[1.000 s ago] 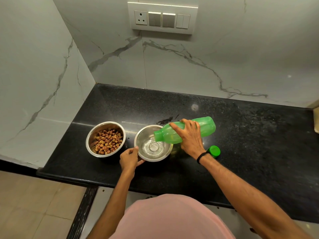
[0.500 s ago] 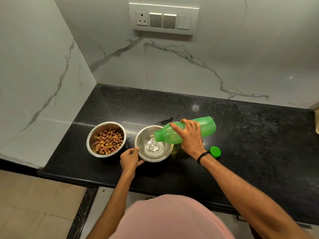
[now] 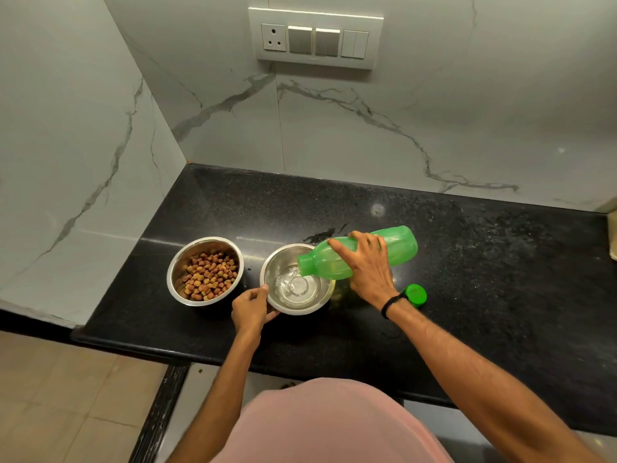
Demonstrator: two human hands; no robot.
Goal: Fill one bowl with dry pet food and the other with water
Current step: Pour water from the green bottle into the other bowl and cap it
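Two steel bowls stand side by side on the black counter [image 3: 484,262]. The left bowl [image 3: 177,262] holds brown dry pet food [image 3: 210,275]. The right bowl [image 3: 320,300] has some water in its bottom. My right hand [image 3: 367,265] grips a green plastic bottle [image 3: 397,248], tipped nearly flat with its open mouth over the right bowl, and water streams from it. My left hand [image 3: 250,307] holds the near left rim of the right bowl with thumb and fingers. The bottle's green cap [image 3: 415,294] lies on the counter beside my right wrist.
Marble walls close the counter at the back and left. A switch panel [image 3: 315,38] with a socket sits on the back wall. A wet patch [image 3: 320,233] lies behind the right bowl. The counter's front edge runs just below my left hand.
Water keeps streaming from the tipped bottle into the right bowl. Both hands stay where they were.
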